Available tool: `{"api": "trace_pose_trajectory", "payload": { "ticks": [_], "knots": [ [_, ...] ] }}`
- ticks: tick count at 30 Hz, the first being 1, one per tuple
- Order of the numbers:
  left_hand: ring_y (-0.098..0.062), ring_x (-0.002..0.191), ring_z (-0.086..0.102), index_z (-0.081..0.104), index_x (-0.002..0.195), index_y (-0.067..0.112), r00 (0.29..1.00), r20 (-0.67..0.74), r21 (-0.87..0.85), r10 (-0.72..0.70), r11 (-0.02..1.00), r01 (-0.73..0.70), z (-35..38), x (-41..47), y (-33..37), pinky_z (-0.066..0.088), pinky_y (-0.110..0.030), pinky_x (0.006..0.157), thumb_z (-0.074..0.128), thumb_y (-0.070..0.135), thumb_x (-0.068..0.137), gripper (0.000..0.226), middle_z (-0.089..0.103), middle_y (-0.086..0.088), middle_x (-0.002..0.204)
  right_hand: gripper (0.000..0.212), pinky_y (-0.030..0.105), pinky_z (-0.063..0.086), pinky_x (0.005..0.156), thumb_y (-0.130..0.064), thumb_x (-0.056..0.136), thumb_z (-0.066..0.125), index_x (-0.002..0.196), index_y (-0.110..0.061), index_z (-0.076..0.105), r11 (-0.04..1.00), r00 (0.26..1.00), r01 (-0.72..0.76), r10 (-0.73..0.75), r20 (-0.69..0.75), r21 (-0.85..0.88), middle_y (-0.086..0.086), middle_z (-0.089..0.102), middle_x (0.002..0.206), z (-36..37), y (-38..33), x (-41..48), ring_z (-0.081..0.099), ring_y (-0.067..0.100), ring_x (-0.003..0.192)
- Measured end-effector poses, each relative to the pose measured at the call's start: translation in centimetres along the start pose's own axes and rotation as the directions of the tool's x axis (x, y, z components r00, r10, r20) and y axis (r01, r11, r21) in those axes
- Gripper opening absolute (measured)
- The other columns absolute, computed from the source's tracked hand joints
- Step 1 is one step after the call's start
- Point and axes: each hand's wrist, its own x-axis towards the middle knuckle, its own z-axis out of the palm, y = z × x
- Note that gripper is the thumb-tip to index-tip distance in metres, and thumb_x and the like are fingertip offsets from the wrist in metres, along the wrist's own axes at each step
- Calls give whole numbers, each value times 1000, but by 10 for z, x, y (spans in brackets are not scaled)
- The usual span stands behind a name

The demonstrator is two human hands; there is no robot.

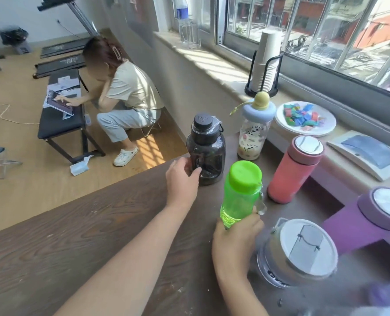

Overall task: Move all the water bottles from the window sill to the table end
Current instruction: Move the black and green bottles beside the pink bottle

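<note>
My left hand [182, 179] grips the lower side of a dark smoky bottle [206, 149] with a black cap, standing at the far end of the brown table [98, 224]. My right hand [235, 236] holds a green bottle [240, 195] by its base, tilted slightly above the table. Beside them on the table stand a clear bottle with a blue ring lid [254, 131], a coral flask [295, 169], a purple flask [367, 217] and a grey tumbler with a clear lid [300, 252]. A clear plastic bottle with a blue label [182, 10] stands far down the window sill [212, 62].
On the sill sit a stack of paper cups in a black holder [265, 65], a glass mug [189, 34], a plate of coloured wrappers [305, 119] and a white tray [367, 153]. A person [125, 94] crouches at a low black bench [60, 115] on the floor beyond the table end.
</note>
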Motion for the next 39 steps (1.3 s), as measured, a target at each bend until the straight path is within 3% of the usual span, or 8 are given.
{"api": "trace_pose_trajectory", "payload": {
  "ticks": [3, 6, 12, 18, 24, 30, 35, 39],
  "knots": [
    [-20, 83, 62, 75, 97, 11, 1000, 11, -76, 13, 997, -12, -1, 2, 3, 40, -22, 71, 77, 12, 89, 8, 73, 4, 85, 57, 48, 46, 84, -14, 82, 82, 124, 3, 47, 1000, 1000, -14, 14, -15, 19, 24, 49, 117, 0, 0, 5, 56, 46, 105],
    [-22, 78, 64, 72, 86, 15, 1000, 9, -108, 5, 994, -4, -3, 4, 2, 43, -26, 70, 80, 11, 87, 8, 68, 14, 71, 53, 44, 39, 82, -14, 81, 83, 123, -1, 52, 997, 999, -2, 4, -31, 76, 22, 53, 114, -2, 3, 8, 52, 41, 105],
    [-26, 85, 76, 80, 94, 8, 999, -22, -134, -27, 991, 23, -21, -5, -11, 60, -36, 83, 82, 11, 84, 11, 83, -4, 85, 41, 46, 49, 74, -31, 74, 85, 107, -19, 63, 988, 989, 146, -146, 1, 51, 9, 65, 91, 3, -2, 0, 53, 37, 91],
    [6, 68, 69, 78, 88, 14, 995, -83, -120, -63, 991, 53, -84, -35, -53, 47, -5, 69, 84, 12, 84, 8, 76, 15, 74, 37, 48, 54, 70, -36, 67, 88, 82, -28, 55, 973, 972, 181, -199, 127, 141, 1, 68, 82, 23, -22, -31, 63, 37, 83],
    [-8, 80, 77, 80, 90, 13, 958, -253, -97, -133, 989, 112, -182, -81, -113, 59, -23, 79, 87, 11, 82, 11, 81, 9, 80, 29, 46, 55, 62, -32, 68, 84, 82, -29, 57, 957, 920, 229, -273, 280, 179, -5, 65, 68, 54, -49, -90, 63, 28, 70],
    [10, 83, 71, 79, 87, 12, 883, -413, -92, -221, 975, 201, -293, -147, -173, 47, -1, 72, 87, 12, 82, 10, 74, 24, 75, 36, 41, 53, 66, -29, 69, 87, 67, -32, 51, 922, 796, 321, -387, 465, 218, -13, 58, 67, 89, -86, -179, 60, 26, 73],
    [8, 80, 73, 79, 85, 11, 785, -548, -94, -289, 954, 285, -377, -213, -220, 48, -2, 73, 88, 8, 80, 11, 76, 21, 74, 35, 43, 54, 75, -40, 67, 85, 77, -37, 51, 879, 637, 400, -470, 611, 259, -8, 61, 86, 121, -108, -273, 61, 29, 89],
    [4, 82, 75, 79, 87, 10, 692, -639, -112, -337, 930, 350, -435, -267, -253, 55, -11, 78, 88, 9, 79, 12, 79, 17, 75, 34, 43, 54, 72, -36, 68, 83, 74, -35, 50, 832, 508, 457, -534, 676, 313, -9, 60, 83, 143, -124, -350, 61, 29, 87]
  ]
}}
